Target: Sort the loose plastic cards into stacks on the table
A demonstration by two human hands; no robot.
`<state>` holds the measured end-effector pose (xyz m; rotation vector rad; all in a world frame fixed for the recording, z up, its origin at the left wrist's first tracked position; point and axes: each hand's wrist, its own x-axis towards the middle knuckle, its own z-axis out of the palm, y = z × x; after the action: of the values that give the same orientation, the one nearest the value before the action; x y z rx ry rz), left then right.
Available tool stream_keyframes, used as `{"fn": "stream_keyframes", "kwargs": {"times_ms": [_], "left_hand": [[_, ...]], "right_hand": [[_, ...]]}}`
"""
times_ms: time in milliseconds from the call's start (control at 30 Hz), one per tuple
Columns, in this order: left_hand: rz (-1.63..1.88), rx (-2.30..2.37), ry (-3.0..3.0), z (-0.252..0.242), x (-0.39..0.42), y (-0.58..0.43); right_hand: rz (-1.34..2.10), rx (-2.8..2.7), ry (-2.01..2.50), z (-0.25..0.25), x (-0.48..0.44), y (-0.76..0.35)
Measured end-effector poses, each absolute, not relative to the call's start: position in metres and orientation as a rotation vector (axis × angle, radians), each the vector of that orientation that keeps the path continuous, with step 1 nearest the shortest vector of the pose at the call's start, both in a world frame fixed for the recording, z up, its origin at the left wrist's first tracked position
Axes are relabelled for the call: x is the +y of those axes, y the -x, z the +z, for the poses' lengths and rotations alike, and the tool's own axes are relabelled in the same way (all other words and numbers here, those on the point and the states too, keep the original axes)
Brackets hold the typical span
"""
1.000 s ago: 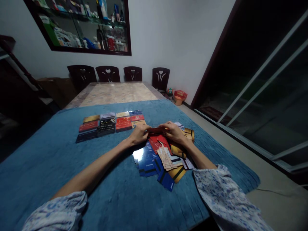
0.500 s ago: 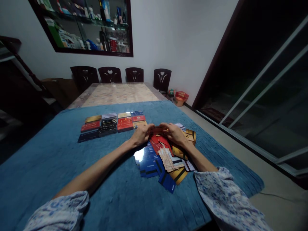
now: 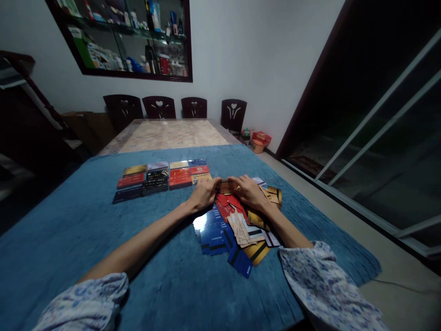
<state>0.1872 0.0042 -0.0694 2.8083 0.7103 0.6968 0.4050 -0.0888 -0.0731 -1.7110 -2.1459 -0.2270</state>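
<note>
Left hand (image 3: 204, 193): fingers curled and nearly closed, with the fingertips gripping the left end of a tan card (image 3: 226, 186). Right hand (image 3: 250, 191): likewise curled, knuckles up, its fingertips on the card's right end. From where I stand, I cannot tell whether the card is a single one or a small bundle. It is held tilted between the two hands, over the far end of a loose heap.

Directly below it lie red cards (image 3: 224, 210). Nearer the person, pale printed cards (image 3: 238, 226) overlap them. Blue cards (image 3: 212, 235) fan out on the left side of the heap; gold cards (image 3: 257, 253) show at its near edge and beneath the right wrist.

Beyond the left hand, near its knuckles, sorted stacks (image 3: 157, 178) stand in four columns, with red, black, gold and blue faces among them. All the cards rest on a blue cloth (image 3: 165, 266), which covers the near part of a table (image 3: 172, 133). Dark chairs (image 3: 159, 107) line the table's far end, below a glass-shelved cabinet (image 3: 120, 46) set in the wall.
</note>
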Motion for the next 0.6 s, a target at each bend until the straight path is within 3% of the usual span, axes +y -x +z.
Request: {"fn": "stream_keyframes", "kwargs": {"times_ms": [600], "left_hand": [[0.617, 0.772, -2.821, -0.053, 0.007, -0.182]], "right_hand": [[-0.333, -2.191, 1.786, -0.060, -0.089, -0.400]]}}
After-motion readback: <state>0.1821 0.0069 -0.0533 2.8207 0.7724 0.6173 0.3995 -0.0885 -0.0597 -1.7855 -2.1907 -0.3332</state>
